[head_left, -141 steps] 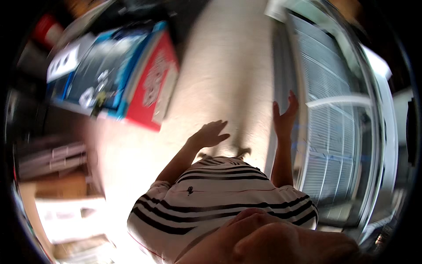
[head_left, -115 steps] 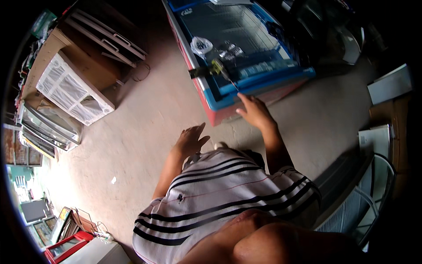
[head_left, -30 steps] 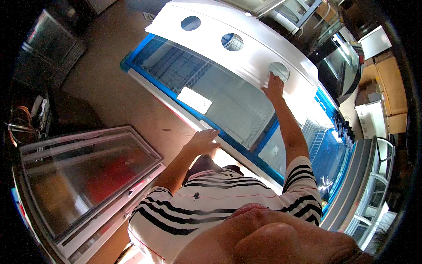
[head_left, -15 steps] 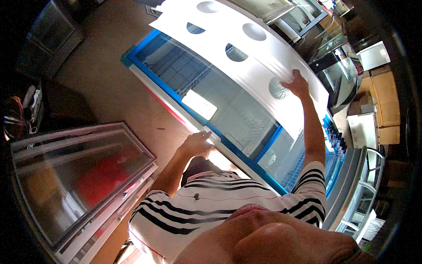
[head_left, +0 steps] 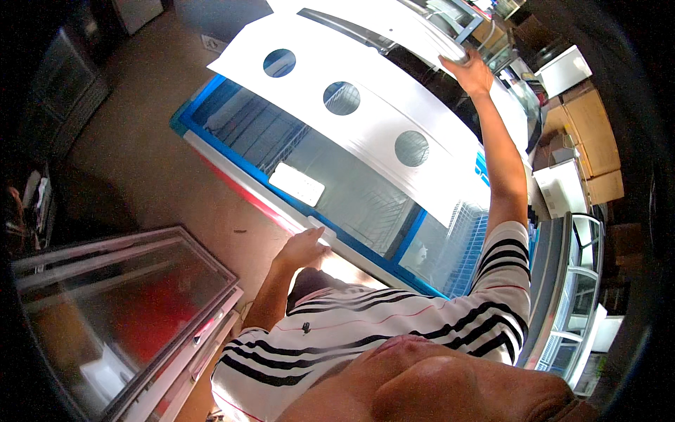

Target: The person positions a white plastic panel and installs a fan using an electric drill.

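"Two hands at work, then. What has just changed, going from the left?"

"Little at first. The framed glass panel [head_left: 133,316] is off the front-left corner of the chest freezer [head_left: 373,257], much as it was half a second ago. The white card [head_left: 297,184] keeps its place too, on the glass beside the freezer's front edge."

"And the left hand [head_left: 302,250]?"

"Still near the middle of that front edge, fingertips at a white tab [head_left: 320,225]. Whether it grips the tab or only rests there, I can't tell."

"Where's the white sheet with round holes [head_left: 376,122]?"

"Over the freezer's back half, running from near the back-left corner toward the right end. Half a second ago two rows of holes showed; now I count one row of three, with a dark gap behind."

"What about the right hand [head_left: 472,76]?"

"That's the big change. It was at the rightmost hole; now the arm reaches out past the back edge, and thumb and fingers grasp the border of a far white panel [head_left: 404,28]."

"Meaning what for the work?"

"I'd judge the far panel is being handled apart from the near sheet. Whether the two join somewhere, I can't make out."

"Anything further right?"

"Cardboard boxes [head_left: 596,133], well apart from the freezer's right end."
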Demonstrator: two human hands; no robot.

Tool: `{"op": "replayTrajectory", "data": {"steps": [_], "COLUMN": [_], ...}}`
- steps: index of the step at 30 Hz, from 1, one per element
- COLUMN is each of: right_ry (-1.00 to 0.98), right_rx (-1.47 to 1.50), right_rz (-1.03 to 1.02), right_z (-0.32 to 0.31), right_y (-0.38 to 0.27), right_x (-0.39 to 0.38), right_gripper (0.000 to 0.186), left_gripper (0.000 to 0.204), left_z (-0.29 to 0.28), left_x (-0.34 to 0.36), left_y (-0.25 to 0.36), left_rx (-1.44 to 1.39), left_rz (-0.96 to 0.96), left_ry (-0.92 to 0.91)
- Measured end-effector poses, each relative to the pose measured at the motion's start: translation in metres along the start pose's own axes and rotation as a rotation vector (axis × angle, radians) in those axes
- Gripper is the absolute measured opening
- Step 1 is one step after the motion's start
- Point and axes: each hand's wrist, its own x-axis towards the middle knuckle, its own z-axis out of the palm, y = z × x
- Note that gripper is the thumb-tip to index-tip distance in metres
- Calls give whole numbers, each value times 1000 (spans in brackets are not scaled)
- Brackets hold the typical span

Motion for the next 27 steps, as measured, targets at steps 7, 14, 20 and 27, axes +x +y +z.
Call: {"op": "replayTrajectory", "data": {"steps": [7,14,20,27], "right_ry": [186,431,539,560], "right_rx": [187,955,1454,1109], "right_rz": [51,126,20,144], "right_z": [-80,-179,-251,-331], "right_y": [20,82,94,121], "right_x": [-21,-111,-204,-299], "right_gripper": [83,45,56,59], "left_gripper": [67,69,82,58], "left_z": [1,11,62,113], "left_x": [9,33,21,21], "left_y": [23,97,243,354], "left_rx": [47,128,-3,-2050], "left_rz": [81,342,800,643], "left_ry": [-87,-208,-409,-1026]}}
